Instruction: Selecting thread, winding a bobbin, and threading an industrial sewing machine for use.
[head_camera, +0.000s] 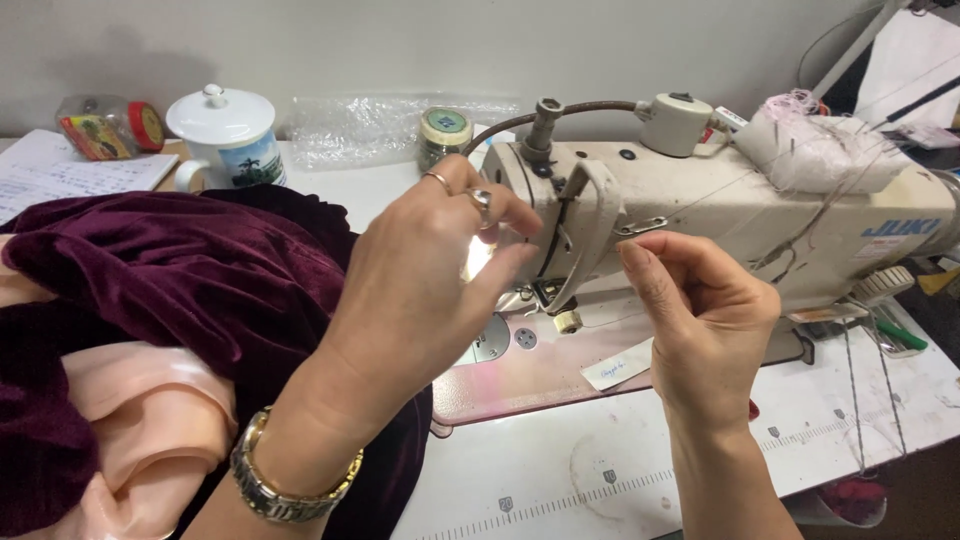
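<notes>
Broad white bench (620, 470) with printed ruler marks along the near edge, carrying everything. Cream industrial sewing machine (720, 215) across the right half, head end toward the middle, a pale wad of thread and cloth (820, 145) on top. Dark purple velvet fabric (170, 270) heaped over the left side, with peach satin lining (150, 400) folded beneath and in front of it. Left hand (420, 270) raised in front of the machine's head, rings on two fingers, a gold watch (285, 480) on the wrist; thumb and fingers drawn together near the front of the head, whether pinching thread cannot be told. Right hand (700, 300) just beside the head, below the machine arm, fingers curled in and thumb against forefinger as if nipping something fine; nothing clearly seen in the pinch. White lidded mug (225, 135) at the back left against the wall, a clear plastic jar with a red lid (105, 125) lying beside it. Small green-lidded jar (443, 135) behind the left hand. Small white paper label (615, 368) on the machine bed between the hands.
</notes>
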